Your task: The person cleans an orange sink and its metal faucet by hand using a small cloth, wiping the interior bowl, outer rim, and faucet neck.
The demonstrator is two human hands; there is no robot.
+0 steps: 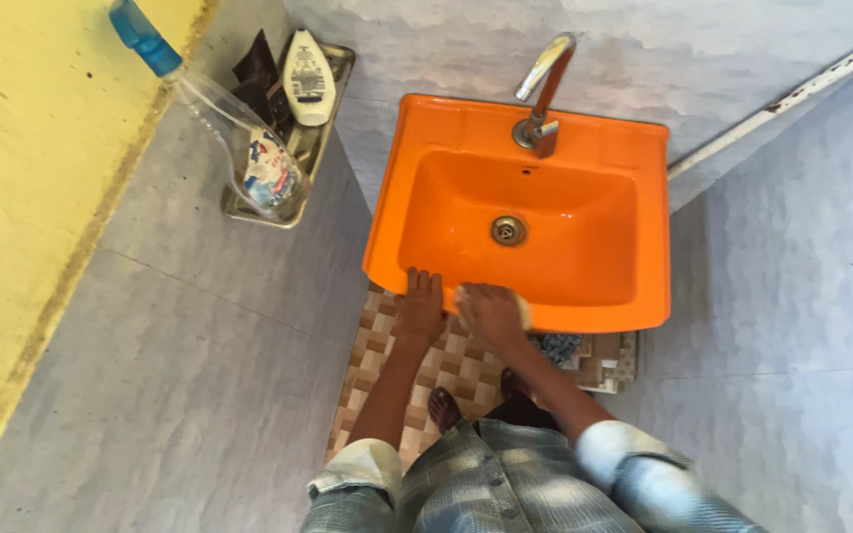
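orange plastic or glazed ceramic makes up the sink (584,128), fixed to a grey tiled wall with a chrome tap (543,89) at the back and a metal drain (508,230) in the middle of the dry-looking basin. both hands sit on the near rim. the left hand (421,306) lies flat, fingers spread open and empty, seemingly bracing against the front edge. the right hand (492,313) is curled down over a pale cloth or sponge (523,311), only a sliver of which shows by the knuckles, and presses it against the rim just beside the left hand; the grip looks closed round it, though the palm side is hidden. the pad lies on the front lip, which fits a wiping hold.

up on the left, a metal wall shelf (332,109) carries the packages: a white squeeze bottle (308,77) with a dark printed label lying slanted, dark sachets (257,71) behind it, and a clear spray bottle (239,138) with a blue nozzle and a red, white and blue label leaning out of the shelf's near corner. a white pipe (782,104) runs slantwise on the right wall. below the sink the floor (387,341) is brown-and-cream chequered tile, with a blue patterned cloth (557,347) lying under the rim.
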